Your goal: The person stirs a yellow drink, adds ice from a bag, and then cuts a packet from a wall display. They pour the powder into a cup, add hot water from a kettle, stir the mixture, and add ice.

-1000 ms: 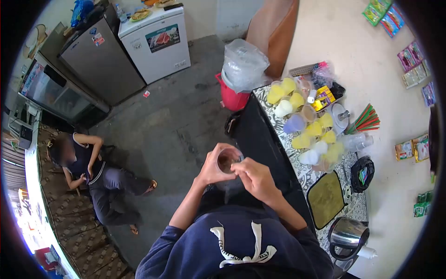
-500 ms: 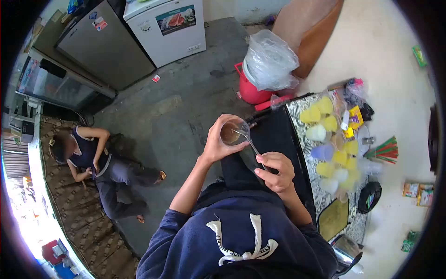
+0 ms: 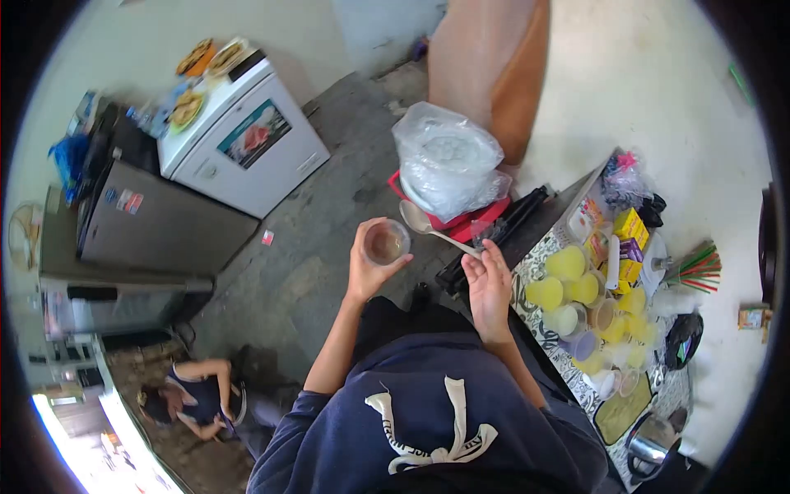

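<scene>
My left hand (image 3: 369,267) is wrapped around a clear plastic cup (image 3: 387,242) with a brown drink inside. Between the fingers of my right hand (image 3: 489,288) is the handle of a metal spoon (image 3: 418,217). The spoon's bowl is out of the cup, just to the right of its rim and slightly above it in the view. Both hands are in front of my body, over the floor and beside the table.
On the right, a patterned table (image 3: 527,280) bears several cups of yellow drink (image 3: 566,263), straws (image 3: 698,267) and a metal pitcher (image 3: 650,440). A red bucket topped with plastic bags (image 3: 453,156) stands ahead. A white freezer (image 3: 247,140) is ahead left; a seated person (image 3: 197,399) is lower left.
The spoon has come out of the cup, and my right hand has moved up with it. The cup has shifted slightly left and down. My view has turned, so the surroundings appear rotated.
</scene>
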Action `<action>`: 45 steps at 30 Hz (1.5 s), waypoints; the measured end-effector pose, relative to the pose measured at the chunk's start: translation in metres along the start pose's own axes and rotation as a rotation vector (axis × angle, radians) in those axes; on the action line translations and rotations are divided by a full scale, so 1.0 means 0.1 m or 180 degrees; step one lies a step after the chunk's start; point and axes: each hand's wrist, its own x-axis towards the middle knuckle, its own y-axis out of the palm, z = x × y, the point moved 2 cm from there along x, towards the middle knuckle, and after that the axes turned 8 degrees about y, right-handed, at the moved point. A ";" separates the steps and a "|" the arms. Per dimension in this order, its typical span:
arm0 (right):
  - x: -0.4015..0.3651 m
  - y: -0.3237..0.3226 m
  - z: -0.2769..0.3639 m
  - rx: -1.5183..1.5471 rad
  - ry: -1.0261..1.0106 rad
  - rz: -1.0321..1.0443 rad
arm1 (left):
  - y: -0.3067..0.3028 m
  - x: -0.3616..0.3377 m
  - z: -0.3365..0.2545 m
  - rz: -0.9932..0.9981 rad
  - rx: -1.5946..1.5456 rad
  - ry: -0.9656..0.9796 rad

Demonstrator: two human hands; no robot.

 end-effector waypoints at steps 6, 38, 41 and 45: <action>0.47 -0.50 -0.24 -0.0051 0.0671 -0.0121 | -0.03 0.62 0.66 0.0056 -0.0091 -0.0156; 4.68 -0.92 -1.41 -0.6327 0.0722 -0.1767 | 0.64 3.24 2.95 0.1086 -0.0929 -0.0054; 4.77 -1.06 -1.58 -0.6043 0.0643 -0.1768 | 0.60 3.22 2.99 0.1089 -0.0774 0.0131; 4.83 -1.06 -1.48 -0.5712 0.1270 -0.1722 | 0.49 3.22 3.03 0.1085 -0.0581 0.0084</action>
